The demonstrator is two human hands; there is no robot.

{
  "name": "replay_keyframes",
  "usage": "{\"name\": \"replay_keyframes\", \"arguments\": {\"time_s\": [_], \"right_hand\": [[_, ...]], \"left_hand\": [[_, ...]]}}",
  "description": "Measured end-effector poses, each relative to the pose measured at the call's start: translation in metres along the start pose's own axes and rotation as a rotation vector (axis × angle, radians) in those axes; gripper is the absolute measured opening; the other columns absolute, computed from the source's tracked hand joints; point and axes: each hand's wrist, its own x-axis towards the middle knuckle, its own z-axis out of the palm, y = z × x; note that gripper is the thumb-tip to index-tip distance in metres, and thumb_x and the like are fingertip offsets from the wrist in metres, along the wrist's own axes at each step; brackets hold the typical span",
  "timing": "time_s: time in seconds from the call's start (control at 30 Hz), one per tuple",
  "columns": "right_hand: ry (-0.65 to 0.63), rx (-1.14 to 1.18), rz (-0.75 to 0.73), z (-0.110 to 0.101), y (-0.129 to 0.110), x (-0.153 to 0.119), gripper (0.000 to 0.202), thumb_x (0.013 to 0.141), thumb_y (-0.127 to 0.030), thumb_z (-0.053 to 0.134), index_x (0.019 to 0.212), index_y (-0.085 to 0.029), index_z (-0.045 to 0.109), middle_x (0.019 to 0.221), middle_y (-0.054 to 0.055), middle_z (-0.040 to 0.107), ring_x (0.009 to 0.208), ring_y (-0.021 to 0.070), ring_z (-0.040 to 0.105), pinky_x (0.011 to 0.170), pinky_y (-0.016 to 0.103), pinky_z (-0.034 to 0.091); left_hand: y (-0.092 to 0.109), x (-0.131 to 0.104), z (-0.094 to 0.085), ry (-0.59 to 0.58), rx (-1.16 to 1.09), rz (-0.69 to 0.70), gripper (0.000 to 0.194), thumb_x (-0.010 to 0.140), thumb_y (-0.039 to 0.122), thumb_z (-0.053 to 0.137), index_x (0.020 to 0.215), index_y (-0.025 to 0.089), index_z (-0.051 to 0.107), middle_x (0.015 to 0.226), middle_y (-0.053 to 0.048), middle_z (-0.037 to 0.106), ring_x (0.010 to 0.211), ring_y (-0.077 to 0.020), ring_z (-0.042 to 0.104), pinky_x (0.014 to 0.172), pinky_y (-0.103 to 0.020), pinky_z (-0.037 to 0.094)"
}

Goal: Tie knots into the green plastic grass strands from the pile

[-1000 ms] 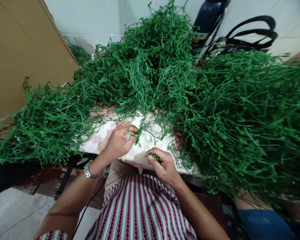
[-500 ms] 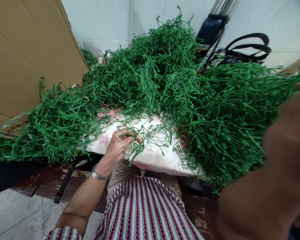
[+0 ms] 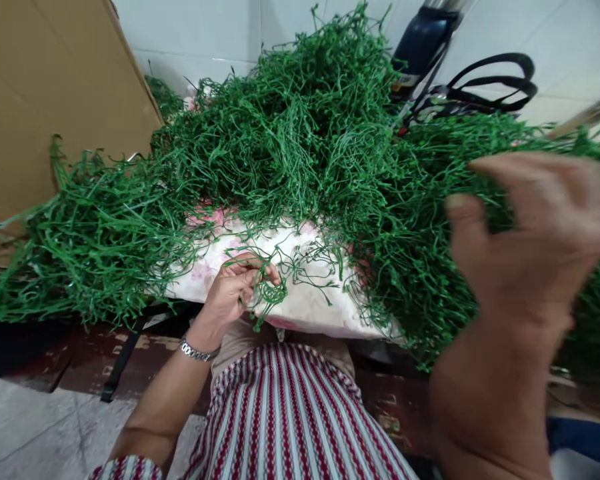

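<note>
My left hand [image 3: 233, 287], with a metal watch at its wrist, pinches a few thin green plastic stems [image 3: 273, 293] above the front part of a white cloth with pink flowers [image 3: 200, 273]. My right hand [image 3: 530, 227] is raised over the right-hand pile of green stems [image 3: 430, 267], close to the camera. Its thumb and forefinger are spread apart, and nothing shows between them. A few loose stems [image 3: 315, 267] lie on the cloth just right of my left hand.
A tall green heap [image 3: 310, 133] stands at the back, another [image 3: 105, 240] at the left. Cardboard [image 3: 55, 87] rises at the far left. A dark bottle [image 3: 420, 47] and a bag with black handles [image 3: 505, 87] stand by the tiled wall.
My right hand has come in from the right edge, leftward over the right pile, and its fingers now show. My left hand still pinches the stems. The view has shifted slightly.
</note>
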Motion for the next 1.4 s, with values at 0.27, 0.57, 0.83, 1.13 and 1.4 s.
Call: {"name": "replay_keyframes", "arguments": {"time_s": [0.27, 0.57, 0.83, 1.13, 1.4], "right_hand": [[-0.717, 0.136, -0.355, 0.090, -0.080, -0.025, 0.015, 0.081, -0.012, 0.050, 0.089, -0.013, 0.063, 0.088, 0.009, 0.063, 0.090, 0.0212, 0.055, 0.087, 0.038, 0.037], [-0.590, 0.438, -0.233, 0.065, -0.069, -0.029, 0.028, 0.082, -0.017, 0.051, 0.109, -0.019, 0.056, 0.101, 0.007, 0.063, 0.097, 0.0199, 0.057, 0.099, 0.043, 0.036], [-0.332, 0.732, -0.201, 0.051, -0.086, -0.005, 0.031, 0.084, -0.019, 0.049, 0.115, -0.021, 0.054, 0.115, 0.008, 0.057, 0.111, 0.0212, 0.051, 0.095, 0.039, 0.043], [-0.422, 0.621, -0.158, 0.080, -0.096, -0.022, 0.015, 0.087, -0.024, 0.047, 0.084, -0.015, 0.059, 0.076, 0.005, 0.063, 0.076, 0.0154, 0.057, 0.074, 0.030, 0.045], [-0.485, 0.630, -0.124, 0.082, -0.107, -0.025, 0.015, 0.086, -0.024, 0.049, 0.079, -0.016, 0.060, 0.074, 0.004, 0.064, 0.072, 0.0144, 0.058, 0.071, 0.027, 0.043]], "left_hand": [[0.011, -0.003, -0.006, -0.001, 0.150, 0.120, 0.017, 0.059, 0.027, 0.073, 0.066, 0.016, 0.062, 0.065, -0.005, 0.062, 0.061, -0.0188, 0.063, 0.031, -0.016, 0.032], [0.015, 0.000, -0.015, 0.109, 0.093, 0.055, 0.023, 0.053, 0.025, 0.076, 0.066, 0.016, 0.060, 0.056, 0.000, 0.060, 0.035, -0.0074, 0.046, 0.029, -0.017, 0.028], [0.000, -0.007, -0.006, -0.037, 0.051, -0.058, 0.023, 0.052, 0.027, 0.079, 0.064, 0.014, 0.064, 0.055, -0.002, 0.062, 0.042, -0.0129, 0.054, 0.042, -0.025, 0.043], [0.017, -0.005, -0.001, 0.182, 0.422, 0.295, 0.013, 0.070, 0.025, 0.064, 0.079, 0.016, 0.066, 0.080, -0.005, 0.067, 0.073, -0.0152, 0.062, 0.067, -0.026, 0.049], [0.020, -0.028, 0.020, 0.071, 1.515, 0.824, 0.011, 0.079, 0.014, 0.053, 0.086, 0.016, 0.060, 0.084, -0.005, 0.063, 0.085, -0.0182, 0.056, 0.082, -0.036, 0.044]]}}
